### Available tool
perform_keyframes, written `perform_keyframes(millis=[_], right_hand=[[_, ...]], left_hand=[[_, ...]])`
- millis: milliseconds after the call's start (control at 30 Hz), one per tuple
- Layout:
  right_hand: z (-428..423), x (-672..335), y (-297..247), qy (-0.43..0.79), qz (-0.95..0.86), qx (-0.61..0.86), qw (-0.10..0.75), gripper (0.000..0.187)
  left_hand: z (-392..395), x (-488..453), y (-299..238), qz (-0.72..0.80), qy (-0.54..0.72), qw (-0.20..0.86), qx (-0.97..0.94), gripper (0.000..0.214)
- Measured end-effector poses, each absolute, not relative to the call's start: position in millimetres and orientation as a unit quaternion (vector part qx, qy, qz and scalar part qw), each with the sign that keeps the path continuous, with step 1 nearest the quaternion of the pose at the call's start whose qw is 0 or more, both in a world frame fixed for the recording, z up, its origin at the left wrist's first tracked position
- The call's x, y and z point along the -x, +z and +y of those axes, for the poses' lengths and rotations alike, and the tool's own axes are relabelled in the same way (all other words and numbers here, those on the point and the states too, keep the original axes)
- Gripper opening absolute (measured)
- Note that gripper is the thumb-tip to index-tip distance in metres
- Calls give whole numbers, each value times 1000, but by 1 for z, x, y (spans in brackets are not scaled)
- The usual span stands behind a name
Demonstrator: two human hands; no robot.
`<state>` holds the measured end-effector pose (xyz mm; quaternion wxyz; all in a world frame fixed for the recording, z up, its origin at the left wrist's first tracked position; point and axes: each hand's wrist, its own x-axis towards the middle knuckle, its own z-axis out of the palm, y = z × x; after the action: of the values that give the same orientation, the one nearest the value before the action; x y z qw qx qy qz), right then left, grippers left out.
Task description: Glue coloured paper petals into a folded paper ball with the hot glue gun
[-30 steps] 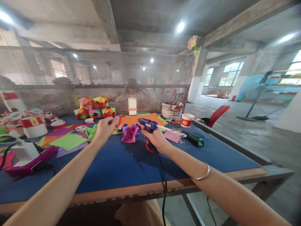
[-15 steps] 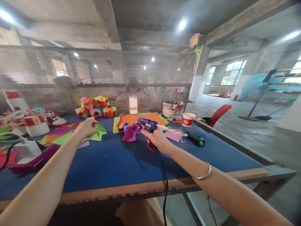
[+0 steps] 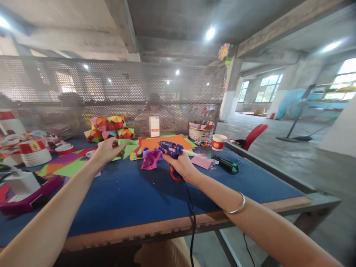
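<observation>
My right hand (image 3: 182, 165) is wrapped round the grip of a blue hot glue gun (image 3: 170, 148), its nozzle pointing left at a crumpled magenta and purple paper flower (image 3: 151, 158) lying on the blue table top (image 3: 133, 193). The gun's black cord (image 3: 191, 218) drops over the table's front edge. My left hand (image 3: 107, 150) is closed on a folded green paper piece (image 3: 128, 145) and holds it just above the table, left of the flower.
Loose coloured paper sheets (image 3: 69, 167) lie at the left, an orange and green stack (image 3: 164, 141) behind the flower. A multicoloured folded-paper cluster (image 3: 109, 128), a basket (image 3: 200, 129), a red paper cup (image 3: 217, 142), a green-handled cutter (image 3: 226, 165), stacked cups (image 3: 32, 152). People sit behind the perforated metal screen (image 3: 111, 92).
My left hand went left to the paper pile, picked up a folded green piece, and has lifted it back toward the flower. My right hand with the glue gun has hardly moved.
</observation>
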<state>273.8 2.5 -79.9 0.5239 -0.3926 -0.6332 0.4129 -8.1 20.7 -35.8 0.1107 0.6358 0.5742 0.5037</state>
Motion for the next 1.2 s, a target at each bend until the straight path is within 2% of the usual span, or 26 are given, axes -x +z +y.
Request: perform_keyframes(millis=[167, 367, 500, 600, 767, 867, 967, 1067, 1200], right_hand=[[-4, -275, -75, 427, -650, 348, 524, 36], [-2, -273, -76, 412, -674, 345, 506, 32], [1, -273, -79, 446, -653, 349, 502, 27], [4, -272, -81, 453, -639, 357, 508, 26], [3, -272, -75, 451, -590, 360, 564, 34], [1, -273, -68, 450, -560, 330, 613, 38], [3, -277, -63, 434, -540, 324, 644, 33], [9, -281, -62, 413, -527, 345, 658, 27], [18, -282, -72, 399, -539, 379, 637, 25]], left_hand=[[0, -41, -42, 514, 524, 101, -671, 36], [-17, -69, -60, 467, 518, 85, -712, 27], [-19, -76, -67, 445, 510, 136, -723, 29], [-20, -81, -66, 434, 511, 212, -711, 40], [-22, -87, -60, 425, 528, 362, -640, 58], [-20, -85, -60, 440, 531, 404, -601, 51], [-16, -83, -62, 457, 523, 417, -587, 38], [-17, -83, -62, 460, 522, 418, -584, 27], [-22, -86, -59, 465, 536, 389, -587, 27]])
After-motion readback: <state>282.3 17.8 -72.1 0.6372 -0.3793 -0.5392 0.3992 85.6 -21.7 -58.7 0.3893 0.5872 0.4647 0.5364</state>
